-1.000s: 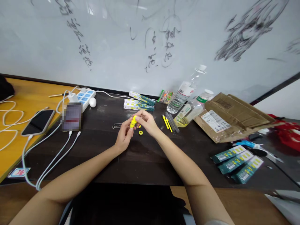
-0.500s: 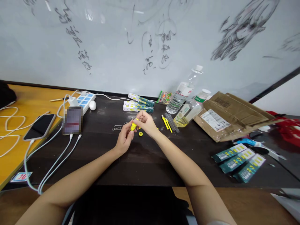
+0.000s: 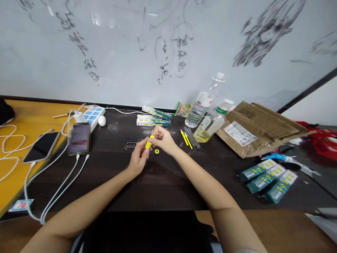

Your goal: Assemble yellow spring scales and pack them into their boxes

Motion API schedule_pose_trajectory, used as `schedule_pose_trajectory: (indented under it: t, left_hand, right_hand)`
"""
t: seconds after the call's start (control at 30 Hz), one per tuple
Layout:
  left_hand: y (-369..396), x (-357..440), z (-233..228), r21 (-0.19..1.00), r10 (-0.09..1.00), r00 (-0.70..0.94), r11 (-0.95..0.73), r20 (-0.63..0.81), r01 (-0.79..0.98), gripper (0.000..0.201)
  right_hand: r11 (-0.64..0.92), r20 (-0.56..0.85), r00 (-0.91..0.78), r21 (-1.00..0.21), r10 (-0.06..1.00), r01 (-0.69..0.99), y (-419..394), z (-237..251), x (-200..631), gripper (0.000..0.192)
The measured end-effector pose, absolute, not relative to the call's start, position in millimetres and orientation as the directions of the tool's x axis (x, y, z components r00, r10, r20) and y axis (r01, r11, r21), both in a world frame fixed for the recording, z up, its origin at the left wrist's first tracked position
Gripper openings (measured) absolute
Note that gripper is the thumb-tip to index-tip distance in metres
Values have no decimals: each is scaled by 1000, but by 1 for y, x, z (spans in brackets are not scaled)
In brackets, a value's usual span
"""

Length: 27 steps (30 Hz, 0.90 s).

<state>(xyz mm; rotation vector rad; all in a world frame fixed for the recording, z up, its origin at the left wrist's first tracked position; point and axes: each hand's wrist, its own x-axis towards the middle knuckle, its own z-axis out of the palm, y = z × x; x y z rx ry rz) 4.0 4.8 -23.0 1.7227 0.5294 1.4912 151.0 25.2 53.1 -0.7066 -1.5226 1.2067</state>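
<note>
My left hand (image 3: pixel 137 159) and my right hand (image 3: pixel 163 139) meet over the dark table (image 3: pixel 163 179), both pinching a small yellow plastic part (image 3: pixel 149 143) between their fingertips. A small yellow ring (image 3: pixel 157 151) lies on the table just right of the part, below my right hand. Metal paper clips (image 3: pixel 131 145) lie to the left of my hands. Yellow and grey thin rods (image 3: pixel 188 138) lie to the right. Teal and yellow packets (image 3: pixel 154 119) are stacked behind my hands.
Two plastic bottles (image 3: pixel 204 105) and a torn cardboard mailer (image 3: pixel 256 128) lie at the back right. More teal packets (image 3: pixel 270 179) and scissors (image 3: pixel 284 161) are at right. A power strip (image 3: pixel 92 114), white cables (image 3: pixel 56 182) and a phone (image 3: pixel 40 147) are at left.
My hands stay together on the yellow part, with small finger shifts. The view has drifted slightly, so everything sits a little lower and to the left.
</note>
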Motion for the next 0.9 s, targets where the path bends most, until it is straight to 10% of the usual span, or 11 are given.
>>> schedule_pose_trajectory:
  t: [0.9]
  left_hand:
    - [6, 1, -23, 762, 720, 256, -629, 645, -155, 42]
  right_hand:
    - [304, 313, -432, -948, 846, -92, 24, 61, 163, 33]
